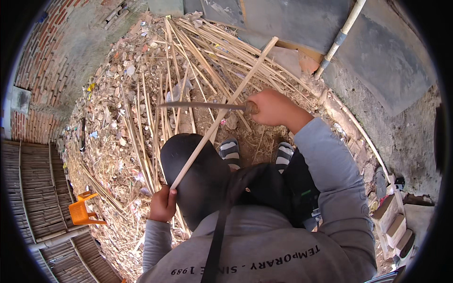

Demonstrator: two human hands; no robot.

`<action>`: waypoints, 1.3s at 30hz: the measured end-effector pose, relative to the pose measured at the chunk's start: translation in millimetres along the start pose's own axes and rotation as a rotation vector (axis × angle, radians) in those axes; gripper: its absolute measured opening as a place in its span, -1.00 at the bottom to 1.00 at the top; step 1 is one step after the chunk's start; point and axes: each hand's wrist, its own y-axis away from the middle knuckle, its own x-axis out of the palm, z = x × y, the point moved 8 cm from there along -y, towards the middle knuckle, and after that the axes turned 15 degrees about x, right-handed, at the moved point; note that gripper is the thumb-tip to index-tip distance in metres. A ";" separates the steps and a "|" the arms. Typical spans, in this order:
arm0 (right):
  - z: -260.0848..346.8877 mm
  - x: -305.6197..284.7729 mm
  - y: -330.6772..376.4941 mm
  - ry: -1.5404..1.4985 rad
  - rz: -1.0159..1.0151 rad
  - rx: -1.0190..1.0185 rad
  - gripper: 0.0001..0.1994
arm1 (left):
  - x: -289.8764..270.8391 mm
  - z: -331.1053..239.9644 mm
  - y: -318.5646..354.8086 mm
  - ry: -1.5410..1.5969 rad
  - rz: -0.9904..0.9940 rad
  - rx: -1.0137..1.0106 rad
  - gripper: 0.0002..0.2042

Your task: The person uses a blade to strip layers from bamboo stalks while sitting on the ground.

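Observation:
Around the near end of a long, pale bamboo strip (pixel 249 82), my left hand (pixel 163 203) is closed, low on the left. From there the strip rises slantwise, passing my dark-trousered knee (pixel 196 165), to its far end at the upper right. A brown-handled machete (pixel 203 104) is gripped in my right hand (pixel 275 108), to the right of the strip. Its long, dark blade points left and crosses the strip about midway; whether the edge touches or cuts into it I cannot tell.
Many split bamboo strips (pixel 207 42) lie ahead and to the left on littered, rubble-strewn ground (pixel 108 127). Left stand a brick wall (pixel 47 66), a woven bamboo panel (pixel 42 184) and an orange plastic chair (pixel 85 210). A pole (pixel 339 37) leans on the grey wall at right.

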 end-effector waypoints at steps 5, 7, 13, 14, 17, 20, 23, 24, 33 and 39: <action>-45.8 -4.8 -22.8 -0.021 0.028 0.093 -0.74 | -1.1 -5.0 -6.3 -0.003 -0.030 0.012 -0.56; -80.7 -15.9 -32.9 -0.086 -0.202 0.243 -0.65 | -8.1 -9.2 -8.8 -0.035 -0.034 0.025 -0.57; -50.0 -24.3 -18.8 -0.041 -0.160 0.147 -0.56 | -10.8 -12.6 -5.0 -0.011 0.041 -0.066 -0.60; -41.4 -30.2 -12.1 -0.035 -0.200 0.114 -0.56 | -9.7 -12.9 -4.4 -0.012 0.047 -0.064 -0.60; -27.8 -38.1 2.5 -0.015 -0.165 0.077 -0.61 | -2.8 -5.7 -0.4 0.289 0.018 -0.184 -0.60; -17.9 -28.0 2.2 0.030 -0.153 -0.023 -0.64 | -11.9 -9.3 5.1 0.133 -0.065 -0.161 -0.59; -1.5 -29.8 11.5 0.091 -0.086 0.010 -0.68 | -11.4 -16.0 9.5 0.008 -0.095 -0.130 -0.57; -2.1 -25.9 10.1 0.090 -0.081 0.009 -0.68 | -10.6 -16.1 11.4 0.034 -0.125 -0.112 -0.54; -5.7 -20.3 5.5 0.030 0.031 -0.004 -0.64 | 6.0 22.3 21.2 0.364 -0.151 -0.257 -0.47; 8.3 -6.6 3.6 0.115 -0.027 -0.137 -0.70 | -4.0 -15.5 11.6 -0.095 -0.146 -0.054 -0.54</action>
